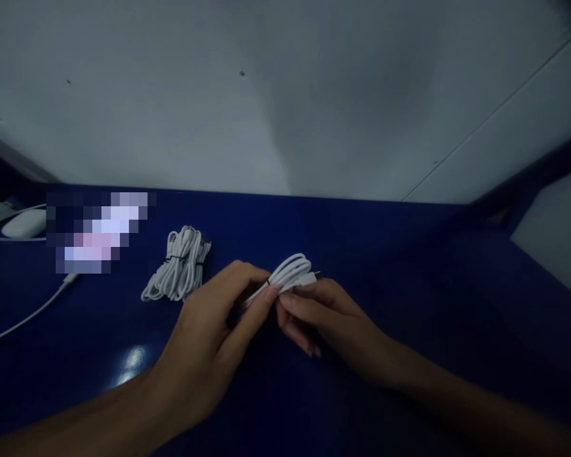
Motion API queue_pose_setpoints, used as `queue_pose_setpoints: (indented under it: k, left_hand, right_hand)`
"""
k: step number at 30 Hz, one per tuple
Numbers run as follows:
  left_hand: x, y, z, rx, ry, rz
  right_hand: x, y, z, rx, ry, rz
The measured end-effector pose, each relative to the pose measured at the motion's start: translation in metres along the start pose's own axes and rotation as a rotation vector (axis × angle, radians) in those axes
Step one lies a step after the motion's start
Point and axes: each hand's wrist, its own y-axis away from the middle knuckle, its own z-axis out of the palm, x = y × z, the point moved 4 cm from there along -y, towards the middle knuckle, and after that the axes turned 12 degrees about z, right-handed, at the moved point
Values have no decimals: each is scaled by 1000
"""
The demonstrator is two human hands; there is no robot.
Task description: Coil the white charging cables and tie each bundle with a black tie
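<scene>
A coiled white cable (292,268) is held between my two hands above the blue table, with its connector pointing right. My left hand (228,311) pinches the coil near a dark tie, thumb on top. From the other side, my right hand (323,311) grips the coil's lower edge by the connector, its fingers curled underneath. Some of the cable is hidden behind the fingers. Just beyond my left hand lies a bundle of tied white cables (181,266).
On the left, a white rounded device (25,224) and a blurred-out bright object (105,231) lie on the blue table (247,219). A white cord (40,311) runs from that object to the left edge. A pale wall panel (195,114) rises behind the table.
</scene>
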Motion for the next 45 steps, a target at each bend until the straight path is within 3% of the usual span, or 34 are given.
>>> queue_pose_setpoints:
  k: [5,11,19,25,29,36,45]
  left_hand:
    - [-2,3,-7,112,-85,94]
    - [1,-3,-10,131,-74,100]
    - [-7,-11,-9,127,-3,90]
    - [-9,-12,-7,108,40,25]
    - [-12,-10,-5,89,185,-66]
    - [-9,-11,-3,81,387,-183]
    - [-11,-14,-1,54,447,-178]
  right_hand:
    - [-5,3,-2,33,22,-49]
    - [-1,4,-3,121,75,-30]
    - [1,4,-3,145,178,49]
    - [-3,8,-2,200,238,20]
    - [-6,12,-2,262,294,-27]
    - [-13,14,-2,262,390,-133]
    - [-15,11,-11,338,275,-169]
